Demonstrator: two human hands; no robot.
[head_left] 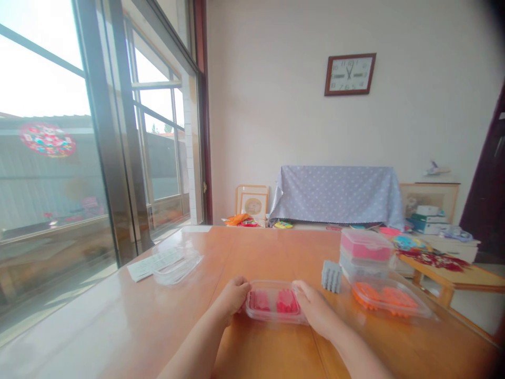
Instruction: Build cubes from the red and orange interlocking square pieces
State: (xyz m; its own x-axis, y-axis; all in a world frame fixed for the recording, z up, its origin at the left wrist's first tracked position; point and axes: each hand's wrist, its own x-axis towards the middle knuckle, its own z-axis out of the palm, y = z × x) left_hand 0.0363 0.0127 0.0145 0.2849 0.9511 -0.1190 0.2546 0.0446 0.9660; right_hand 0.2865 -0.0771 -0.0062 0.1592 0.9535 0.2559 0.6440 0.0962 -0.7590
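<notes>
Between my two hands, a clear plastic container (274, 317) rests on the wooden table, with two red pieces (287, 301) showing inside. My left hand (236, 296) is closed on its left end, and my right hand (310, 301) grips the right end. To the right lies another clear container holding orange pieces (389, 299). Close by stands a small grey ridged block (331, 276). Behind these, a clear box with pink contents (365, 246) sits stacked on a second clear box (365, 269).
Clear plastic lids (177, 267) and a printed paper sheet (148, 266) lie at the table's (260, 247) left. Beyond the far edge are a cloth-covered piece (339, 195) and framed pictures (252, 205). A low wooden table (469, 279) stands at right; glass windows (51, 173) run along the left.
</notes>
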